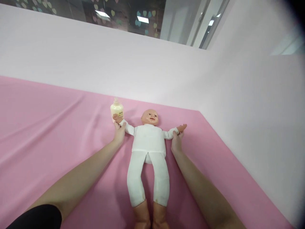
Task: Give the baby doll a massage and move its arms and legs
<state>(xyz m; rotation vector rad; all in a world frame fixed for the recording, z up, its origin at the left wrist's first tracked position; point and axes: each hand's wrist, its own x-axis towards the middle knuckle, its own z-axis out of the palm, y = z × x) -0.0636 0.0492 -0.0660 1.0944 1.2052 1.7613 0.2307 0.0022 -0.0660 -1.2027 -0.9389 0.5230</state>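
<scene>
A baby doll [149, 138] with a white cloth body lies on its back on the pink sheet [78, 127], head away from me and arms spread to both sides. My left hand [119, 132] is closed around the doll's arm on the left, near its wrist. On the other side, my right hand [176, 141] grips the doll's other arm close to its hand. Just behind the doll's left-side hand stands a pump bottle [116, 108] of pale yellow liquid, its lower part partly covered by that hand.
A white wall [107, 60] rises behind the pink surface, and another white wall [252, 105] runs along the right. Above the back wall is a window [128, 16] with heart-shaped decorations and reflected lights.
</scene>
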